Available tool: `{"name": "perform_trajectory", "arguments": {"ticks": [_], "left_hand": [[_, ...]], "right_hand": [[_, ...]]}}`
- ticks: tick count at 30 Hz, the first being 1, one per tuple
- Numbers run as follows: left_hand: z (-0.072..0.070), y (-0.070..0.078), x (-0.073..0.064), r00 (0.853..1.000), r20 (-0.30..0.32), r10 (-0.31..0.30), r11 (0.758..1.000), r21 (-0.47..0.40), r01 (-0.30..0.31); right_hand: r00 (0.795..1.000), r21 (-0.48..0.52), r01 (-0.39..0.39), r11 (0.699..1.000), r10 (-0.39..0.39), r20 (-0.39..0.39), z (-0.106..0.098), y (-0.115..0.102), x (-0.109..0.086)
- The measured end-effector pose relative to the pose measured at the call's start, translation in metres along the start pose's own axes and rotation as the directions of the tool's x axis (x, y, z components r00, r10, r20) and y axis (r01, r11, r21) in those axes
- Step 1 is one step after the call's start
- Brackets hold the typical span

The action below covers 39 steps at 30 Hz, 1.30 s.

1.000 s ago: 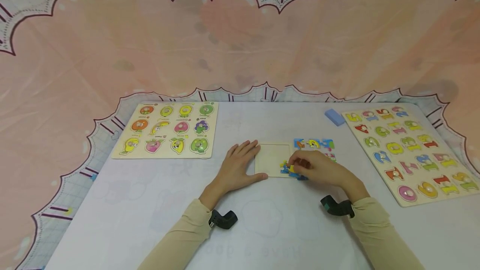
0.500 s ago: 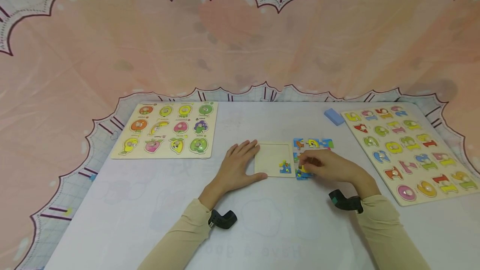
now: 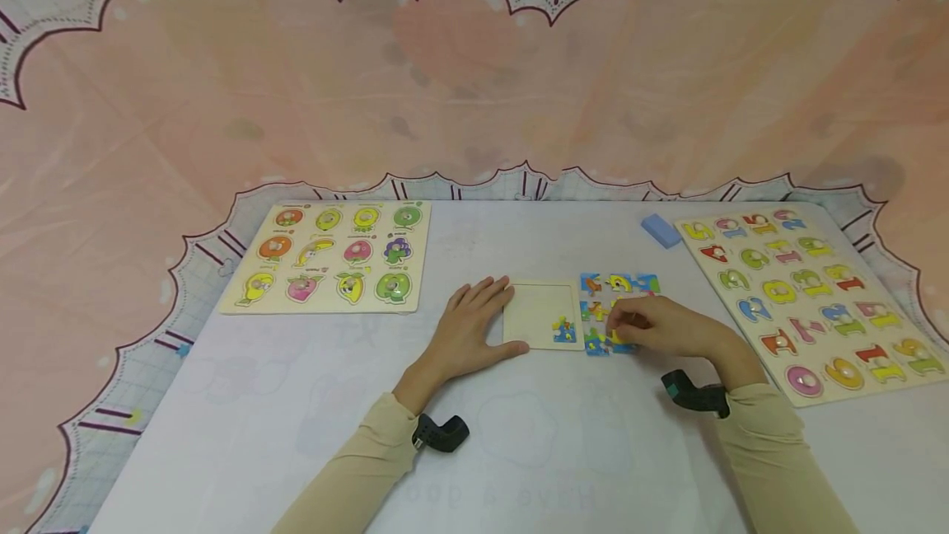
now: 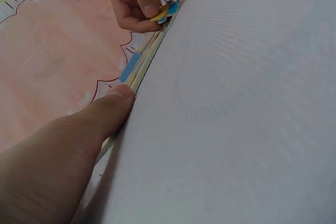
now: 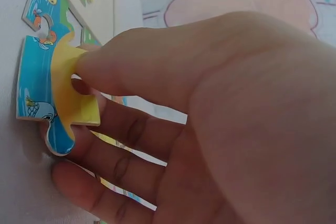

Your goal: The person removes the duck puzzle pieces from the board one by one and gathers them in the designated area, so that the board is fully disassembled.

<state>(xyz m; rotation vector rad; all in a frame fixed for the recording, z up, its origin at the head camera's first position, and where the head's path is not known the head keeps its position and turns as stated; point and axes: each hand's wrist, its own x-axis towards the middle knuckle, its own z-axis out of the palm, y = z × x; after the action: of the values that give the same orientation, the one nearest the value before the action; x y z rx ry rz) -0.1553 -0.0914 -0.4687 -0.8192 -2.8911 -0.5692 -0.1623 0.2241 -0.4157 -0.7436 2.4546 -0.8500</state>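
Observation:
My left hand [image 3: 470, 332] rests at the left edge of a shallow wooden puzzle tray [image 3: 534, 303], fingers stretched out and thumb along the near corner. The left wrist view shows that thumb [image 4: 118, 95] against the tray's side. One small puzzle piece [image 3: 563, 330] lies in the tray's near right corner. My right hand [image 3: 667, 332] pinches a blue and yellow jigsaw piece [image 5: 63, 85] between thumb and fingers, over the near row of loose pieces [image 3: 596, 342] right of the tray. In the right wrist view the held piece stands tilted beside another blue piece [image 5: 39, 1].
At the left lies a fruit peg board [image 3: 334, 266]; at the right, a number peg board [image 3: 808, 303] close to my right forearm. A blue block [image 3: 661, 231] sits at the back beside it. All rest on a white covered table [image 3: 296, 435].
My right hand has moved right, from the tray's near right corner to the loose pieces, uncovering the piece in that corner. My left hand has stayed in place.

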Motion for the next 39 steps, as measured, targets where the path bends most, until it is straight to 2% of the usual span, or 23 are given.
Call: {"name": "perform_trajectory", "arguments": {"ticks": [4,12,23,35,39], "left_hand": [[-0.0008,0.0000,-0.0002,1.000,0.002,0.001,1.000,-0.003,-0.001],[-0.0007,0.0000,-0.0003,1.000,0.008,-0.001,1.000,0.003,0.001],[0.0003,-0.0008,-0.0007,1.000,0.011,-0.003,1.000,0.001,0.003],[-0.0010,0.0004,-0.0002,1.000,0.003,0.000,1.000,-0.004,0.000],[-0.0009,0.0004,-0.0004,1.000,-0.001,0.000,1.000,0.001,0.000]], "right_hand": [[1.000,-0.016,-0.011,1.000,0.011,0.007,-0.0011,0.0007,-0.0015],[0.999,-0.032,-0.037,0.999,0.036,-0.028,-0.0025,-0.0011,-0.0034],[0.996,-0.062,-0.044,0.997,0.039,-0.078,-0.0001,-0.0054,-0.0016],[0.995,-0.071,-0.051,0.996,0.045,-0.089,0.0026,-0.0040,0.0022],[0.992,-0.076,-0.016,0.997,0.006,-0.130,0.0064,-0.0066,0.0055]]}}
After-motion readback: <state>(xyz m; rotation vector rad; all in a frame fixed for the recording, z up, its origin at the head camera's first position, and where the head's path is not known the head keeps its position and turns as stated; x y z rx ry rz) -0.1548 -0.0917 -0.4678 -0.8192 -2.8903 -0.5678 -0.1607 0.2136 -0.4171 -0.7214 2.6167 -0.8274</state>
